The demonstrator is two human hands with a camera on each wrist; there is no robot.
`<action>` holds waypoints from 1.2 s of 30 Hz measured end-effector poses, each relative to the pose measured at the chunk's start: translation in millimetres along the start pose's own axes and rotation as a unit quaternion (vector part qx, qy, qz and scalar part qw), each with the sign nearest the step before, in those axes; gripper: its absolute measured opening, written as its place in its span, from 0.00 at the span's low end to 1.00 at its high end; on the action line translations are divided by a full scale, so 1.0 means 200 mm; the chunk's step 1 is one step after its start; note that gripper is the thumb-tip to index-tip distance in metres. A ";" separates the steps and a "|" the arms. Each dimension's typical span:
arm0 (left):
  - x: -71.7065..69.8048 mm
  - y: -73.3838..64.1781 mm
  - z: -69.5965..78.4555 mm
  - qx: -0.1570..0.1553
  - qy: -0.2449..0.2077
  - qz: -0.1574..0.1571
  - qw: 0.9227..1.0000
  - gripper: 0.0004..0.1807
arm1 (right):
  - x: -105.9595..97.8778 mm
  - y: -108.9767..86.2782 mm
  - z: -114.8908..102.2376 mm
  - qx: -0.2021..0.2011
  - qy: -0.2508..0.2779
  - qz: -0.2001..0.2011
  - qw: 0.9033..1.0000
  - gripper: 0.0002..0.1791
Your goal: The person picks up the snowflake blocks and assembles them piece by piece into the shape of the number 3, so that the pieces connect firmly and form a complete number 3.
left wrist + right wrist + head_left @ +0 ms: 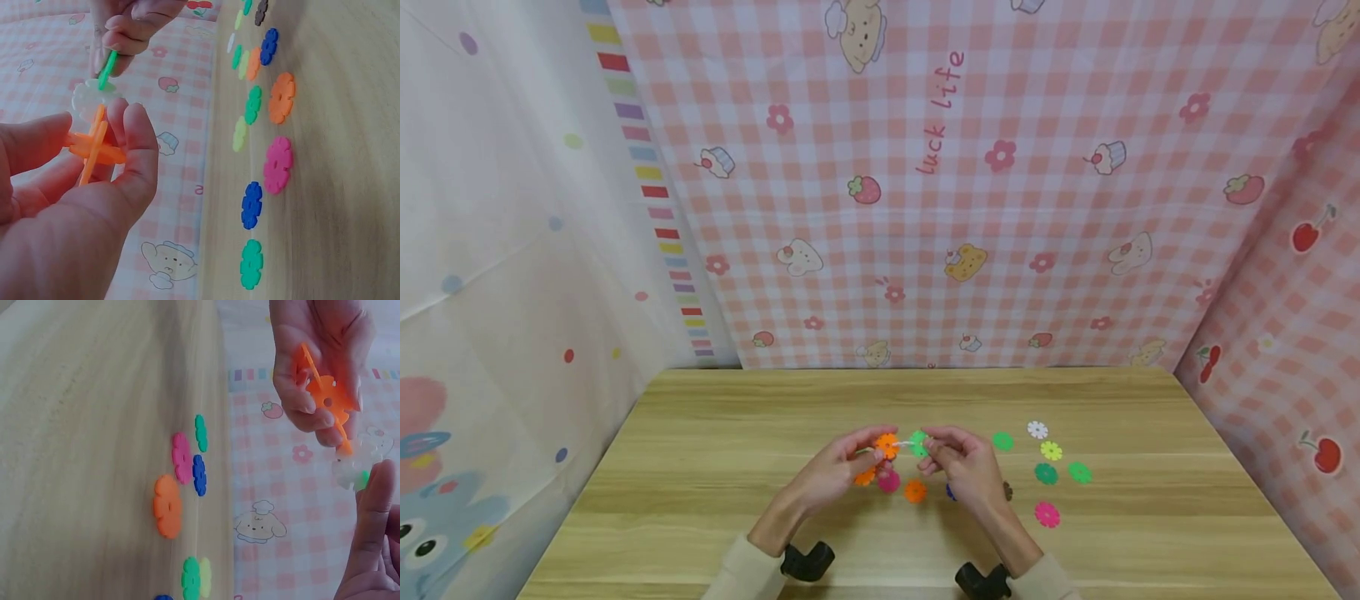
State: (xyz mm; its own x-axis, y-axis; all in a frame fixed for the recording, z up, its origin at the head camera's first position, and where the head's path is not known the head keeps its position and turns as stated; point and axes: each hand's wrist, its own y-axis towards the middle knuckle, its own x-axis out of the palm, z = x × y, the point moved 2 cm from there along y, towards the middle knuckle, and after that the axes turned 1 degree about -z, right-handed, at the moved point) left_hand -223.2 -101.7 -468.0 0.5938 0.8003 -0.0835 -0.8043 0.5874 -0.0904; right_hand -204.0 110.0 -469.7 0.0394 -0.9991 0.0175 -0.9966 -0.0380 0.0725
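My left hand (pixel 829 468) grips orange notched flower-shaped plastic discs (pixel 329 400) that are slotted crosswise into each other. A whitish translucent disc (pixel 94 99) of the same kind joins on at their far side, standing between my two hands. On its other side is a green disc (pixel 108 70), which my right hand (pixel 976 473) pinches between thumb and fingers. Both hands face each other above the table, and the linked discs form a short chain from one to the other. Part of the green disc is hidden by the right fingertips.
Loose discs lie on the wooden table (pixel 700 467): a pink one (pixel 1047 514), a white one (pixel 1037 430), a yellow one (pixel 1051 451) and several greens to the right. An orange disc (pixel 915 492) lies below my hands. A checked pink cloth (pixel 910 217) hangs behind the table.
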 end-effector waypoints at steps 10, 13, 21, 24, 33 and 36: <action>-0.01 -0.01 0.00 0.014 0.026 -0.002 1.000 0.24 | 0.00 0.00 0.01 0.024 0.011 -0.012 1.000 0.12; -0.01 -0.01 0.00 0.021 0.038 -0.003 0.999 0.23 | -0.01 0.00 0.03 0.028 0.012 -0.021 0.999 0.12; -0.03 -0.01 0.01 0.020 0.044 -0.003 0.999 0.21 | 0.00 0.01 0.05 0.034 0.013 -0.039 0.999 0.14; -0.04 -0.01 0.01 0.015 0.054 0.001 0.998 0.20 | 0.00 0.01 0.05 0.036 0.005 -0.046 0.998 0.15; -0.08 -0.02 0.01 0.000 0.043 0.013 0.999 0.20 | -0.02 0.01 0.08 0.048 -0.003 -0.051 0.998 0.17; -0.09 -0.01 0.00 -0.011 0.034 0.025 0.999 0.21 | -0.03 0.01 0.11 0.061 -0.012 -0.060 0.996 0.18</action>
State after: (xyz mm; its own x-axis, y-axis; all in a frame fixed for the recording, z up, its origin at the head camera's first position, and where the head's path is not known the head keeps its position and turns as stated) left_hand -231.1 -117.0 -465.8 0.5535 0.8181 -0.1563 -0.8329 0.5433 -0.1054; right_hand -208.7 114.8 -490.8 0.1580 -0.9874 -0.0081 -0.9863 -0.1574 -0.0492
